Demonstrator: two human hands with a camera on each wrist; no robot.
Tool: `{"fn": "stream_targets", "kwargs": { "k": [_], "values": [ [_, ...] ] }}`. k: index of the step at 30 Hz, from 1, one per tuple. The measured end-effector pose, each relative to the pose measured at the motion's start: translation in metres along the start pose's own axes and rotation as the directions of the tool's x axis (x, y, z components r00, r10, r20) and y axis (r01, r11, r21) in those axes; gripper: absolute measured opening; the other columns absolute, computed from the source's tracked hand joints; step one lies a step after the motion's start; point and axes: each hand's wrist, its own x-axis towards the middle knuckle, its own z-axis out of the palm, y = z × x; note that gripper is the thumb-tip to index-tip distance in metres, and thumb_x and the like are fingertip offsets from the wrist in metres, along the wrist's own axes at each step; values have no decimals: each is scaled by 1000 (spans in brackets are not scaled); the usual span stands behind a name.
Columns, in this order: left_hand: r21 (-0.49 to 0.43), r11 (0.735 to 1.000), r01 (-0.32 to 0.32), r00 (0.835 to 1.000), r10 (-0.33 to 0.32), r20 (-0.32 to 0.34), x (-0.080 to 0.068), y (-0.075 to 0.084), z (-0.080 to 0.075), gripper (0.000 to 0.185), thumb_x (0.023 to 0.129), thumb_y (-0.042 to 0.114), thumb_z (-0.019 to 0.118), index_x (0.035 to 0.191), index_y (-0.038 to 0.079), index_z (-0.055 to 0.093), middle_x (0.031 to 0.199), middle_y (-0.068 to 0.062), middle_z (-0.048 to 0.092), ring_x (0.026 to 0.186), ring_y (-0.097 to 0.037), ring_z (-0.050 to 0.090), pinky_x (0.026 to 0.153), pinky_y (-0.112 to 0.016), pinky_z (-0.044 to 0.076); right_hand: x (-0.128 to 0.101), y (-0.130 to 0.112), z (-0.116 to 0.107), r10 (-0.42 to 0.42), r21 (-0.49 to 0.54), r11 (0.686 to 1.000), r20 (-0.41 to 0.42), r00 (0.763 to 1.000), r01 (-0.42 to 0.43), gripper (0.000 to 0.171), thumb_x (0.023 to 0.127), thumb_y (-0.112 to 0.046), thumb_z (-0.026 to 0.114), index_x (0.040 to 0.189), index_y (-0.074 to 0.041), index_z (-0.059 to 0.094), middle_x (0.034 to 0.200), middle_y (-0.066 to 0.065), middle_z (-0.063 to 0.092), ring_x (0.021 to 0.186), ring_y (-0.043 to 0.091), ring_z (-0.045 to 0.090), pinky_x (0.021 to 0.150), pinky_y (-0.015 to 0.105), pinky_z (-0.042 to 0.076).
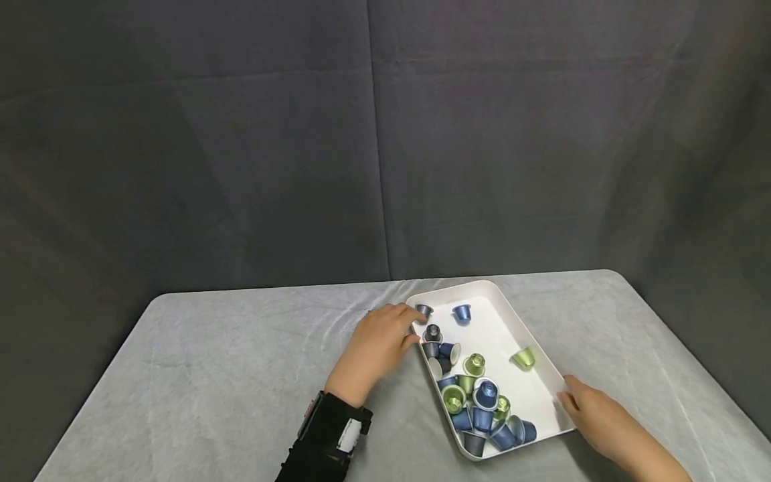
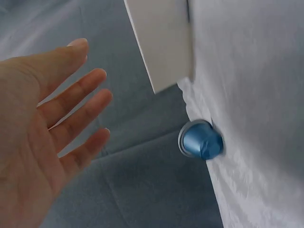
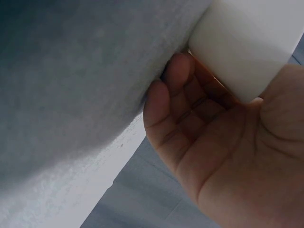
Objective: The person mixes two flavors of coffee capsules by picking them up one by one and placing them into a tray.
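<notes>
White tray (image 1: 504,304) of blue and green capsules (image 1: 476,395); right hand (image 1: 587,410) grips its near edge, left hand (image 1: 379,345) spread flat alongside.

Hands (image 1: 385,341) beside capsule tray (image 1: 545,385)

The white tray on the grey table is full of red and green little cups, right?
Not quite: the head view shows the white rectangular tray on the grey cloth-covered table holding blue little cups and green little cups, no red ones.
</notes>
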Motion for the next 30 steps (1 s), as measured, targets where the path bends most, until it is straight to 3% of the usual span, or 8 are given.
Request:
{"fn": "stream_targets", "kwargs": {
  "k": [9,22,30],
  "values": [
    [17,998,64,998,-64,-24,2,-18,-5,35,88,18,76,121,13,66,120,-2,66,111,-26,62,94,-43,49,-1,0,0,0,-1,1000,0,1000,0,8,100,-8,52,97,0,53,82,8,61,73,22,53,63,44,46],
    [-41,976,213,973,-208,97,3,-50,0,34,88,16,76,120,9,68,121,-7,65,112,-29,61,92,-43,50,1,-1,-1,-9,-8,1000,-2,1000,9,10,100,-8,52,100,2,54,81,7,61,72,21,53,62,44,47],
    [-38,970,242,964,-235,128,5,-60,6,32,87,16,77,117,9,69,118,-7,65,110,-29,61,90,-44,50,-1,0,0,-6,-11,1000,-1,1000,6,8,100,-8,51,96,-1,52,77,5,56,70,21,50,61,42,44]
  ]
}}
